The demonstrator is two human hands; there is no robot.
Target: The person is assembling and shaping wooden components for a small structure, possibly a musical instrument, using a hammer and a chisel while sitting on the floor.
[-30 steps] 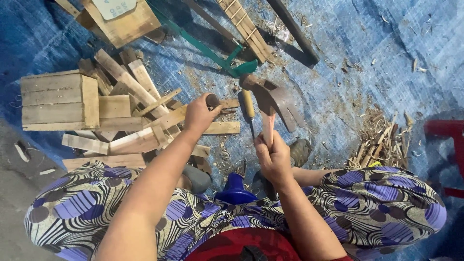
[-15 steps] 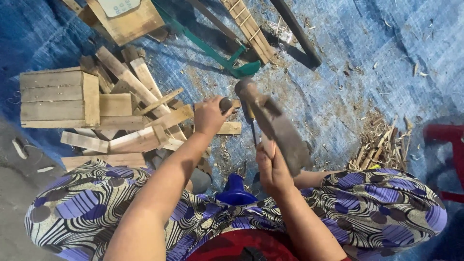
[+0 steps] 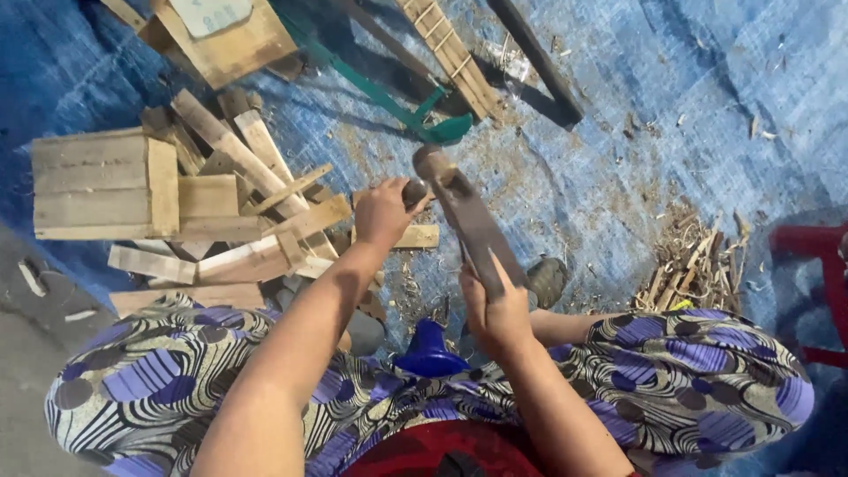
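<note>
Seated person seen from above, working over a blue tarp (image 3: 618, 132) spread on the ground. The left hand (image 3: 382, 212) is extended forward and closed around the top of a short round stick (image 3: 413, 191), whose dark end shows just past the fingers. The right hand (image 3: 496, 309) is clenched on the lower end of a long flat blade (image 3: 464, 216), a cleaver-like tool held tilted, its far end raised up and to the left so that it lies just beside the stick and the left hand; whether blade and stick touch cannot be told. Both hands are above the tarp, between the person's knees, which are covered by patterned purple, black and white cloth (image 3: 689, 371).

Left of the left hand lies a heap of split wood (image 3: 238, 203): flat boards, narrow slats and a squared block (image 3: 106, 181) at the far left, several pieces crossing one another. One pale slat (image 3: 415, 237) lies on the tarp just under the left hand. A pile of thin splinters (image 3: 689, 265) lies to the right, near the right knee. A small blue stool edge (image 3: 430, 349) shows close to the body, below the hands. At the top stand a wooden box (image 3: 225, 40), a green metal frame (image 3: 389, 93) and a slatted wooden piece (image 3: 450, 53). A red object (image 3: 808, 243) is at the right margin.
</note>
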